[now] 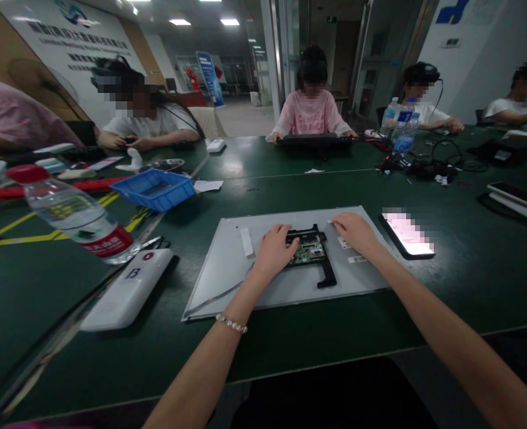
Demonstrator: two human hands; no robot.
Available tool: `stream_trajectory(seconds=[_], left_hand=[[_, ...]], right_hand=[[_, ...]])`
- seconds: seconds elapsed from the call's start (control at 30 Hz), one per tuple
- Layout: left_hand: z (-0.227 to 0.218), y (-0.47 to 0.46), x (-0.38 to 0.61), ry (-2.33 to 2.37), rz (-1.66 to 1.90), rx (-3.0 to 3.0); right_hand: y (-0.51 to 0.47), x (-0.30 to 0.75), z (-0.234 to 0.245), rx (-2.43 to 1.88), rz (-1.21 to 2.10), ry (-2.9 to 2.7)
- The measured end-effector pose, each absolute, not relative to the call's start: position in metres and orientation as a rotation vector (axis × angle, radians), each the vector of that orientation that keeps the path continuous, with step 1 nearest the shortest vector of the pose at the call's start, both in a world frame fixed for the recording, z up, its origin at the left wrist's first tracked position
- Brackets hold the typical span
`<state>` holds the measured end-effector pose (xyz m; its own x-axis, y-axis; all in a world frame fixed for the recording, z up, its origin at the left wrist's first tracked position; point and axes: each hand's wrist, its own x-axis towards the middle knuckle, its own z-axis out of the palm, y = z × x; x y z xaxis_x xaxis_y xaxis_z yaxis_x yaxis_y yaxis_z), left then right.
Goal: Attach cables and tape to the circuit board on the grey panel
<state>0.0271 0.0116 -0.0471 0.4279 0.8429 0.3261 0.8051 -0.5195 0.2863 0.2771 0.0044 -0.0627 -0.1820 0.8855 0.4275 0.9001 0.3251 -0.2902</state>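
Note:
A flat silver-grey panel [219, 268] lies on the table in front of me. On it sits a green circuit board [308, 253] with a black plastic frame [328, 275] around part of it. My left hand [275, 250] holds the board at its left side, thumb over the near part and fingers on the far part. At the panel's far right, my right hand [353, 231] is closed in a pinch, a tiny whitish bit at its fingertips; what it is I cannot make out. A white strip [246, 242] lies left of the board, and a thin cable runs under my left wrist.
To the left are a white power bank [132, 292], a tilted water bottle [76, 217] and a blue tray [156, 189]. A lit phone [409, 235] lies right of the panel. Several people sit around the table; one opposite holds a dark panel [315, 140].

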Motion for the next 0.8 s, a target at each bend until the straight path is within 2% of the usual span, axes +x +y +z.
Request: stream_trajectory(seconds=[0.2,0.43,0.8], left_hand=[[-0.046,0.012,0.027,1.523,0.594,2.608],[-0.047,0.011,0.029,1.541,0.598,2.625],[-0.045,0.010,0.028,1.521,0.598,2.624]], right_hand=[[0.003,0.263,-0.047,-1.486,-0.092,-2.053],[0.011,0.226,-0.033,-1.431,-0.124,-2.281],[0.009,0.215,-0.042,-1.552,0.084,-2.346]])
